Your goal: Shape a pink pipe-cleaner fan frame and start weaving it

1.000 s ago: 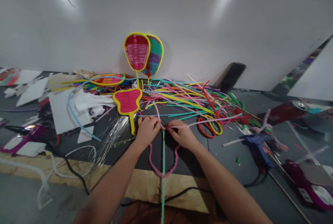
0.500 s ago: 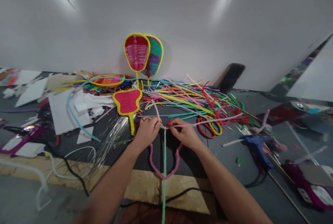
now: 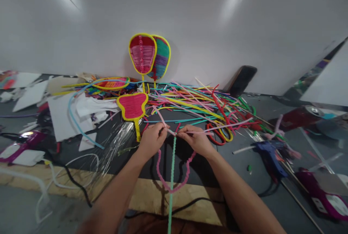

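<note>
Pink pipe cleaners [image 3: 160, 115] run through the fingers of both hands and meet at the top of a twisted mint-green pipe cleaner stem [image 3: 172, 168]. My left hand [image 3: 152, 138] pinches the pink strand just left of that joint, with a loose end pointing up. On the other side my right hand [image 3: 197, 139] pinches the pink strand, whose tail reaches out to the right. Below the hands hangs a curved, twisted darker pink pipe cleaner outline [image 3: 160, 176], crossing the green stem at its lowest point. The fingertips partly hide the joint.
A pink fan with yellow rim [image 3: 133, 106] lies left of the hands; another yellow-rimmed fan [image 3: 143, 53] leans on the white board [image 3: 206, 27]. Behind are loose pipe cleaners [image 3: 187, 99], scissors [image 3: 216, 134] and a phone [image 3: 243, 80]. A blue glue gun [image 3: 272, 159] lies right.
My hands have shifted slightly apart, with the right hand a little further right. The green stem's top has moved slightly right and the pink outline hangs a little lower.
</note>
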{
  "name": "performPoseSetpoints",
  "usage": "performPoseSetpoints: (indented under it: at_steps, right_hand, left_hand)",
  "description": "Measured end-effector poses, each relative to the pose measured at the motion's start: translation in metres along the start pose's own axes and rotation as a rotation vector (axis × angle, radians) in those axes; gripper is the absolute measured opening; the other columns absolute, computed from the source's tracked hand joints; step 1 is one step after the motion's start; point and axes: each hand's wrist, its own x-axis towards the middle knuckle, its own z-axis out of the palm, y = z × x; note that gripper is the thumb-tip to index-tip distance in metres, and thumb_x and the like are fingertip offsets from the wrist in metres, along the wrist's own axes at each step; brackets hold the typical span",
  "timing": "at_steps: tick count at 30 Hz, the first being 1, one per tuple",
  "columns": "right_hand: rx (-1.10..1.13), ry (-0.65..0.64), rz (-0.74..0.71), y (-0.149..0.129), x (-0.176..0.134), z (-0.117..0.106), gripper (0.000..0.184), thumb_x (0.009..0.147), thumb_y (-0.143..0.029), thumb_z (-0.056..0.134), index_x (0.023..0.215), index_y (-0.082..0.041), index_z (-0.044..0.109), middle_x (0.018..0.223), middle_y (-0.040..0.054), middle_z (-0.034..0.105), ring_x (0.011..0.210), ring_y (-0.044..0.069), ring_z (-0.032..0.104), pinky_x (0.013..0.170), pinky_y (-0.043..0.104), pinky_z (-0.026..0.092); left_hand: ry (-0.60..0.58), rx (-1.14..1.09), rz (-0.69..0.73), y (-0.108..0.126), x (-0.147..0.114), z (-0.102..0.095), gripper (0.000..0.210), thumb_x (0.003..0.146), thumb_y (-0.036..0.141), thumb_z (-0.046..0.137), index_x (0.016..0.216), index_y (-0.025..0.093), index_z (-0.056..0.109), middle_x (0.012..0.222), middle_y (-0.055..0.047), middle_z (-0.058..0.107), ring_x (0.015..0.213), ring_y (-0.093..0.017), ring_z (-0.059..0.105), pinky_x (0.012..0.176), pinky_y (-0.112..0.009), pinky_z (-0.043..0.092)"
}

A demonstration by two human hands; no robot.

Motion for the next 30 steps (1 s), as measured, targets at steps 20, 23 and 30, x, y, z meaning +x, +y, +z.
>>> performPoseSetpoints:
  at_steps: [20, 23, 30]
  right_hand:
    - [0.168, 0.15, 0.044, -0.01, -0.005, -0.005, 0.009, 0.077, -0.029, 0.062, 0.078, -0.021, 0.067, 0.077, 0.0025, 0.068, 0.072, 0.017, 0.062, 0.066, 0.027, 0.048]
    - [0.141, 0.18, 0.022, -0.012, -0.006, -0.004, 0.008, 0.076, -0.027, 0.062, 0.078, -0.021, 0.066, 0.077, 0.0026, 0.068, 0.072, 0.016, 0.062, 0.066, 0.027, 0.048]
    - [-0.041, 0.194, -0.176, -0.014, -0.008, 0.003, 0.006, 0.081, -0.022, 0.058, 0.083, -0.022, 0.064, 0.078, 0.0025, 0.066, 0.075, 0.015, 0.061, 0.071, 0.028, 0.048]
  left_hand:
    - [-0.015, -1.179, -0.532, -0.011, 0.009, -0.008, 0.019, 0.075, 0.033, 0.058, 0.087, 0.018, 0.06, 0.079, -0.006, 0.069, 0.071, -0.017, 0.066, 0.068, -0.034, 0.055]
    - [-0.298, -1.249, -0.545, -0.013, 0.005, 0.005, 0.026, 0.061, 0.021, 0.074, 0.084, 0.016, 0.063, 0.077, -0.006, 0.068, 0.07, -0.017, 0.065, 0.069, -0.031, 0.055]
    - [-0.322, -1.383, -0.418, -0.003, -0.002, 0.027, 0.04, 0.051, 0.025, 0.082, 0.084, 0.014, 0.062, 0.066, 0.002, 0.061, 0.057, -0.01, 0.059, 0.056, -0.025, 0.052]
